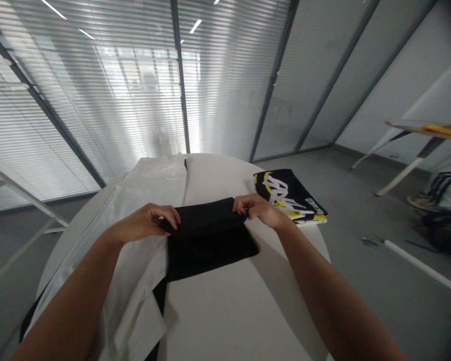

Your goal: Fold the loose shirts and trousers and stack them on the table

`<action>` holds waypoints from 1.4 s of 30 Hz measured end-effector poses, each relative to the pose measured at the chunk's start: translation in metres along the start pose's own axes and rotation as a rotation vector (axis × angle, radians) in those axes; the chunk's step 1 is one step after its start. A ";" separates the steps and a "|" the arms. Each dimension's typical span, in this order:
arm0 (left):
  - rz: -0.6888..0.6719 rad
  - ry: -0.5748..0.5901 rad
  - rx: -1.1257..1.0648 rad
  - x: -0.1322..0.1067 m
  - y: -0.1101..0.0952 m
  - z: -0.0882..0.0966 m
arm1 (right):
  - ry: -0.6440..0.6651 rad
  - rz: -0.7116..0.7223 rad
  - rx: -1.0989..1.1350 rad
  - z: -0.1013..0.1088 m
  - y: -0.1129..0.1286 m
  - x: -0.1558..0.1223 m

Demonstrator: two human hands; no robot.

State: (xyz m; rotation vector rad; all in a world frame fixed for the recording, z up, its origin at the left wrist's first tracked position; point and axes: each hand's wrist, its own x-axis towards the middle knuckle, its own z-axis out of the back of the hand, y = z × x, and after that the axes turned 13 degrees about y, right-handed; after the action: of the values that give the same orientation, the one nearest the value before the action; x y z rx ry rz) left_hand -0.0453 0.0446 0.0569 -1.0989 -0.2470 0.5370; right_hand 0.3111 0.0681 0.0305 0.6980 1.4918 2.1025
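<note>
Black cloth [212, 253] lies on the worktop [218, 321], its raised part [206, 218], I note, running left to right between left fingers [173, 216] and right fingers [241, 202], each pinched closed on one end, neither nearer.

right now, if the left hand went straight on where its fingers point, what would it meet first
Most likely the black cloth that the left hand grips; beyond it, roughly in line, is the right hand at the cloth's other end, though this single view leaves depth unclear.
</note>
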 end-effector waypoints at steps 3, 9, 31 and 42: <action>0.047 0.128 0.007 0.000 -0.002 -0.001 | 0.108 -0.068 -0.028 -0.001 0.003 -0.001; 0.083 0.281 -0.020 0.002 -0.013 -0.005 | 0.305 -0.251 -0.106 -0.005 0.007 -0.001; 0.368 -0.495 0.869 0.059 0.011 -0.073 | -0.175 -0.440 -1.080 -0.082 -0.017 0.029; 0.480 -0.366 0.799 0.056 0.037 -0.077 | -0.115 -0.542 -1.027 -0.070 -0.029 0.028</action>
State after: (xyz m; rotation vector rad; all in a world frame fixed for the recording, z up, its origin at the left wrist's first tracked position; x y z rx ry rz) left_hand 0.0260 0.0276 -0.0141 -0.2605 -0.0617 1.1491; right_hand 0.2469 0.0451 -0.0126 0.0039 0.3193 1.9668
